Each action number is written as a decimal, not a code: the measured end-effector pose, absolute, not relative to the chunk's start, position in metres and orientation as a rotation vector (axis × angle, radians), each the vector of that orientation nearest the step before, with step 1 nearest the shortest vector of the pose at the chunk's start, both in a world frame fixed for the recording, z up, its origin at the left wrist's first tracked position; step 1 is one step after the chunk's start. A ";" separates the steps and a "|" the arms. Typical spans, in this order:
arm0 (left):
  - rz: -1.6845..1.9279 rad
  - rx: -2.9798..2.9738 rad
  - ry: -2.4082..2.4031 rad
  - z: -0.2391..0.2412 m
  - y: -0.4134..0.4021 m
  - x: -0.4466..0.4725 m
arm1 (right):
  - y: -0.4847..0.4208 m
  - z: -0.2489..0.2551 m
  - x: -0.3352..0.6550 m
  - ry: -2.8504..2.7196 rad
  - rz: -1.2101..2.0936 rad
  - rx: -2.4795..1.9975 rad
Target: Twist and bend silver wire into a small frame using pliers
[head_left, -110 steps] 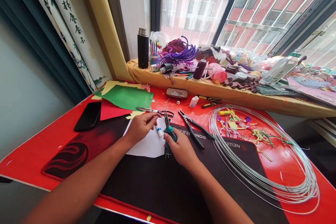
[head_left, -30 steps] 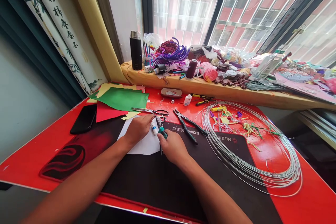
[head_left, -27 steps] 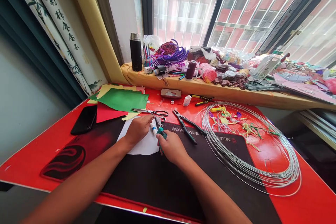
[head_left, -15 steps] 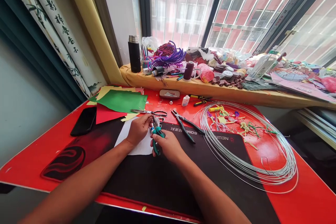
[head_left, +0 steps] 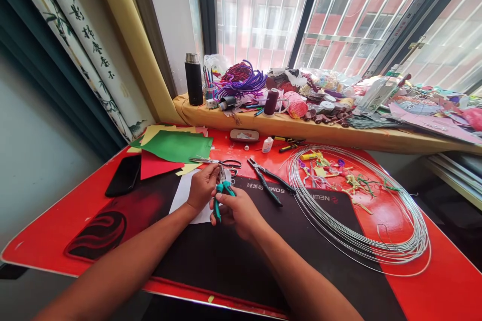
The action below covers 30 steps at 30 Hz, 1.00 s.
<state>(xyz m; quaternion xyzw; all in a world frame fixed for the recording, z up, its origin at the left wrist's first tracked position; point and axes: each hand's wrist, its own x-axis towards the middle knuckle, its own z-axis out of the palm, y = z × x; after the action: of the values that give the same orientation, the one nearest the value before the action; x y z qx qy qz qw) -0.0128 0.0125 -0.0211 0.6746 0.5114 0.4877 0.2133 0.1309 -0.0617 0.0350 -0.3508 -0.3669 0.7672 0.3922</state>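
My right hand [head_left: 238,209] is closed round the teal handles of small pliers [head_left: 220,194], whose jaws point away from me. Just left of it, my left hand [head_left: 202,186] pinches something small at the plier jaws; I cannot make out what. Both hands hover over a white sheet of paper [head_left: 182,193] lying on the black desk mat [head_left: 241,256]. Scissors [head_left: 218,162] lie just beyond my left hand.
Black pliers [head_left: 268,180] lie right of my hands. A large coil of silver wire [head_left: 357,210] with coloured scraps covers the right side. Coloured paper sheets [head_left: 173,146] and a black phone [head_left: 123,175] lie left. The sill holds a flask [head_left: 193,79], cords and thread spools.
The teal handles have swung apart and tilted left in my right hand. My left hand has moved closer to the jaws. The glue tube by my hands is now hidden.
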 end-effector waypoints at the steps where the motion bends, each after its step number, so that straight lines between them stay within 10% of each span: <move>1: 1.352 1.862 1.419 -0.021 0.013 -0.013 | -0.062 0.035 0.130 -0.926 1.949 -0.890; 30: 1.242 2.178 1.487 -0.033 0.018 -0.012 | -0.058 0.019 0.123 -1.271 1.623 -1.208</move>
<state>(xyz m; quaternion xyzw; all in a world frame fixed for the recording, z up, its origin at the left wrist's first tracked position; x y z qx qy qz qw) -0.0120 0.0178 -0.0335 0.7423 0.5070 0.4233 0.1131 0.1233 -0.0584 0.0187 -0.4704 -0.4947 0.6318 0.3673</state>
